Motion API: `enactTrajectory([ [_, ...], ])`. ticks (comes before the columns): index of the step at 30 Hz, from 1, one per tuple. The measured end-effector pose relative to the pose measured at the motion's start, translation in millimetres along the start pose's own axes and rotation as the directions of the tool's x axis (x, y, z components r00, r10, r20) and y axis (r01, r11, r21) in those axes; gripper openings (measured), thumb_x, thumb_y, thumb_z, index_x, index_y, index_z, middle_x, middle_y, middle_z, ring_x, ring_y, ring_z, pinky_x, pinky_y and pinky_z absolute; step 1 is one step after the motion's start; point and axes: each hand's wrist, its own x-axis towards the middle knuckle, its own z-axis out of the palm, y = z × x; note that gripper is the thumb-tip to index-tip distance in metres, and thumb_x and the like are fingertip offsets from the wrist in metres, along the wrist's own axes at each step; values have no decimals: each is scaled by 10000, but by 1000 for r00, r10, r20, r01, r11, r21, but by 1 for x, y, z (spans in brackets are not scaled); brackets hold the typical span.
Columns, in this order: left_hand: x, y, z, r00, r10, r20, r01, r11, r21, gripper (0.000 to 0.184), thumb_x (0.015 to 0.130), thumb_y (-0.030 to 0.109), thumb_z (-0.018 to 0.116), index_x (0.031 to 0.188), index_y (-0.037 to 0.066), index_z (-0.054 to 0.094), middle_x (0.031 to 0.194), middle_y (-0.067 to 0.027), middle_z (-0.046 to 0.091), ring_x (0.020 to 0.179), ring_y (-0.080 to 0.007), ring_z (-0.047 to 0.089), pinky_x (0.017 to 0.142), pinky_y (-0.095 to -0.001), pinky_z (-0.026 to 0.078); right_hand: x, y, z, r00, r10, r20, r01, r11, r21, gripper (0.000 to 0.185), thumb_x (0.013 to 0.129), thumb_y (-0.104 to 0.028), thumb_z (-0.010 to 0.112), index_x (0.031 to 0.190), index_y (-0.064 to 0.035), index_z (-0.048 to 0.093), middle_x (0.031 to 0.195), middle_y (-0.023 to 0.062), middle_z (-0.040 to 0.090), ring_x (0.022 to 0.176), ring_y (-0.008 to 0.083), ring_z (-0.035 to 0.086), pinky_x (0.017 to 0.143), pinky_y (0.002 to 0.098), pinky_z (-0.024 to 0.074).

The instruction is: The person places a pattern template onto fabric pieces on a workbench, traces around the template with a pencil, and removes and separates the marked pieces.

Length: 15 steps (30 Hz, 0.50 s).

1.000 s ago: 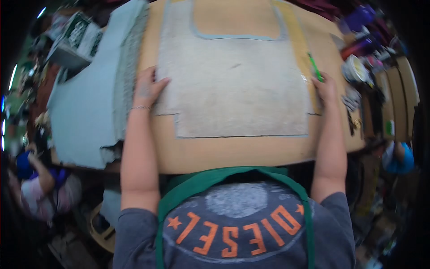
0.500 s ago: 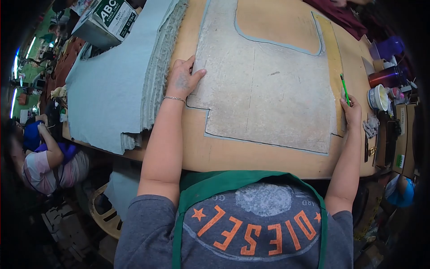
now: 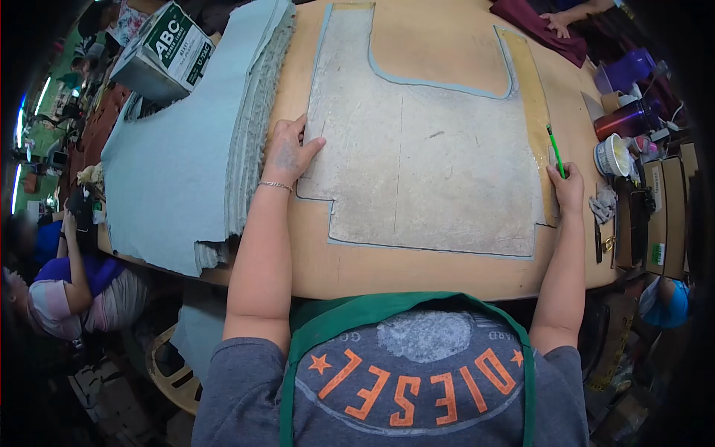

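A large pale, scuffed pattern board [image 3: 439, 175] with a deep cutout at its far side lies flat before me. Light blue sheet material [image 3: 439, 86] peeks out along its edges. My left hand [image 3: 293, 153] grips the board's left edge, thumb on top and fingers along the side. At the right edge, beside a yellow strip [image 3: 538, 130], my right hand [image 3: 567, 190] is closed around a green pencil [image 3: 555, 149], which points up and away. The right fingertips touch or nearly touch the board's edge.
To the left sits a thick stack of light blue sheets [image 3: 175, 179], with an ABC rubber cement can [image 3: 165, 56] behind. On the right are a white tub [image 3: 612, 155], a dark tumbler [image 3: 625, 119] and cardboard boxes [image 3: 666, 216]. Another person's hand [image 3: 557, 24] rests by maroon cloth [image 3: 540, 30].
The whole view has shifted, so the board, stack and can appear lower and further left. Both hands keep nearly the same places on the board. The other person's hand at the maroon cloth shows more.
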Motion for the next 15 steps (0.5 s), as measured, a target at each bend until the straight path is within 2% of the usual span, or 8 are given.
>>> enactTrajectory([
  [5, -3, -4, 4, 999, 11, -35, -14, 997, -82, 576, 707, 152, 695, 1228, 32, 480, 951, -113, 474, 853, -207, 522, 812, -297, 443, 0, 1, 2, 1000, 4, -16, -4, 1000, -17, 257, 727, -191, 692, 786, 23, 561, 661, 79, 557, 614, 143, 500, 603, 287, 418],
  [8, -9, -6, 7, 998, 12, -68, -30, 964, -264, 579, 718, 119, 679, 1250, 59, 460, 977, -104, 451, 882, -202, 514, 814, -299, 449, -2, -3, 3, 999, 12, -34, -12, 1000, -9, 262, 728, -195, 692, 778, 22, 556, 652, 78, 548, 605, 145, 491, 597, 290, 415],
  [11, -11, -3, 6, 993, 48, -106, -66, 984, -168, 574, 724, 100, 669, 1256, 80, 457, 993, -98, 435, 909, -199, 502, 815, -296, 453, -4, -8, 1, 999, 15, -38, -15, 1000, -17, 269, 727, -205, 693, 770, 20, 552, 644, 76, 540, 601, 145, 484, 592, 292, 413],
  [15, -8, -9, 11, 994, 45, -99, -62, 982, -176, 572, 723, 97, 668, 1255, 79, 460, 1004, -104, 435, 919, -204, 491, 814, -296, 452, -2, -4, 1, 999, 15, -39, -17, 999, -42, 275, 726, -214, 694, 766, 18, 551, 640, 73, 537, 604, 145, 484, 592, 290, 412],
])
